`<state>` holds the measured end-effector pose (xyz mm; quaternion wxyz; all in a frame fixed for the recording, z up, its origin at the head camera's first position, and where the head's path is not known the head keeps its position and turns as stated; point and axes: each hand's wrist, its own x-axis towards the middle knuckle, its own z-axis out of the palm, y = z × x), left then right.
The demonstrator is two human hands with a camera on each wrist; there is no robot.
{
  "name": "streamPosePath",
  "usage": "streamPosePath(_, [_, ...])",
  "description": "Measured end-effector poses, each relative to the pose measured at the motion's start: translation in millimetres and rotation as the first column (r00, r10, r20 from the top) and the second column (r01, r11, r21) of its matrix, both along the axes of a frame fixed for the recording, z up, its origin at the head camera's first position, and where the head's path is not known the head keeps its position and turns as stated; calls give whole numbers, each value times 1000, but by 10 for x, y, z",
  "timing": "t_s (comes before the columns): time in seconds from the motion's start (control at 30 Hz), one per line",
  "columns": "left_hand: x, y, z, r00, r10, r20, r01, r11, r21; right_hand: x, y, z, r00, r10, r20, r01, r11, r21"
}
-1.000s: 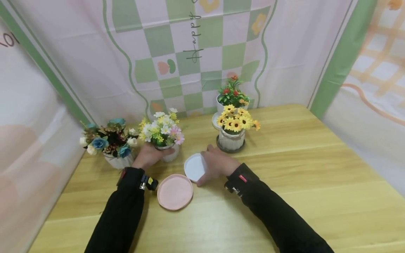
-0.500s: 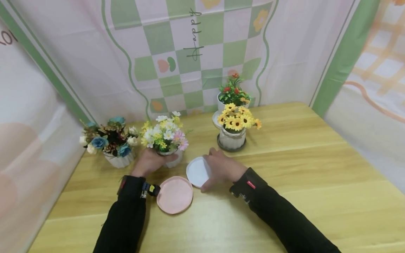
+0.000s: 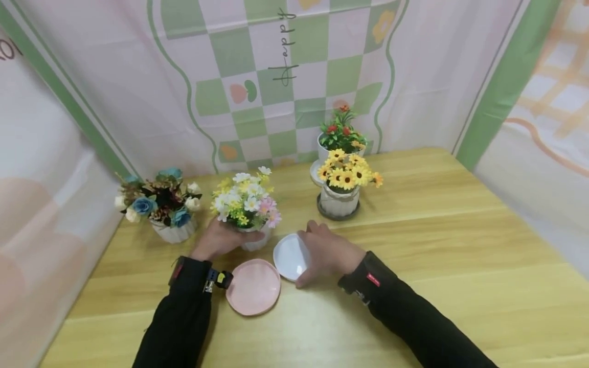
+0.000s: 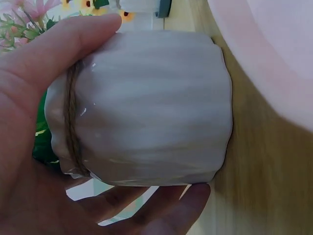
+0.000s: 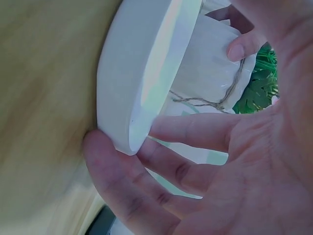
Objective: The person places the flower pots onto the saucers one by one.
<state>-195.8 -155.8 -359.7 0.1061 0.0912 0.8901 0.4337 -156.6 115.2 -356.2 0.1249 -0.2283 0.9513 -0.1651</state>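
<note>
My left hand grips a white ribbed flowerpot with twine round its top and white, yellow and pink daisies in it. In the left wrist view the thumb lies along one side and the fingers curl round the other; the pot's base is right at the wooden table. My right hand holds a small white saucer by its right rim, with fingers at the edge in the right wrist view. The saucer stands just right of the pot. A larger pink saucer lies in front of both.
At the left stands a pot of blue and cream roses. To the right, a pot of yellow sunflowers sits on a dark saucer. Behind it is a red-flowered pot with a white saucer. A printed curtain backs the table.
My left hand and the daisy pot have moved right and nearer to me, away from the rose pot. My right hand has drawn the white saucer slightly right and nearer.
</note>
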Motion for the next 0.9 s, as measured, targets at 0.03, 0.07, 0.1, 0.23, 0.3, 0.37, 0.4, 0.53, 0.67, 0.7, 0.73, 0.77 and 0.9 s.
streamPosePath(0.03, [3, 11, 5, 1000, -7, -10, 7, 1000, 12, 13, 3, 2, 1000, 1, 0, -1, 1000, -3])
streamPosePath(0.07, [7, 19, 10, 1000, -19, -23, 19, 1000, 22, 22, 6, 3, 1000, 3, -1, -3, 1000, -10])
streamPosePath(0.1, [13, 25, 16, 999, -26, -34, 27, 999, 27, 29, 8, 2, 1000, 4, -1, -4, 1000, -21])
streamPosePath(0.23, [32, 35, 26, 999, -3, -44, 3, 1000, -1, 35, 16, -13, 1000, 11, -11, -12, 999, -52])
streamPosePath(0.3, [36, 48, 18, 999, 11, -37, -11, 1000, -4, 35, 25, -19, 1000, 6, -9, -6, 998, -57])
streamPosePath(0.37, [38, 67, 6, 999, 16, -39, -16, 1000, 4, 37, 37, -19, 1000, 4, -8, -4, 999, -50])
streamPosePath(0.4, [39, 82, 1, 999, 14, -42, -14, 1000, 14, 40, 45, -19, 1000, 2, -7, -2, 999, -45])
streamPosePath(0.53, [38, 122, -4, 996, -4, -88, 8, 999, 49, 35, 66, -11, 1000, 8, -16, -9, 1000, -29])
streamPosePath(0.67, [39, 153, -20, 992, -18, -124, 28, 996, 81, 23, 68, -12, 999, 27, -32, -28, 1000, -12])
streamPosePath(0.7, [41, 157, -23, 991, -16, -130, 26, 996, 81, 22, 68, -13, 999, 32, -33, -32, 999, -8])
streamPosePath(0.73, [44, 161, -26, 991, -16, -133, 27, 996, 80, 23, 67, -15, 999, 34, -32, -34, 999, -2])
streamPosePath(0.77, [47, 165, -26, 990, -18, -137, 30, 996, 81, 25, 68, -15, 999, 37, -31, -36, 999, 5])
streamPosePath(0.9, [61, 182, -14, 989, -17, -147, 32, 995, 99, 29, 85, -6, 999, 46, -19, -46, 998, 35])
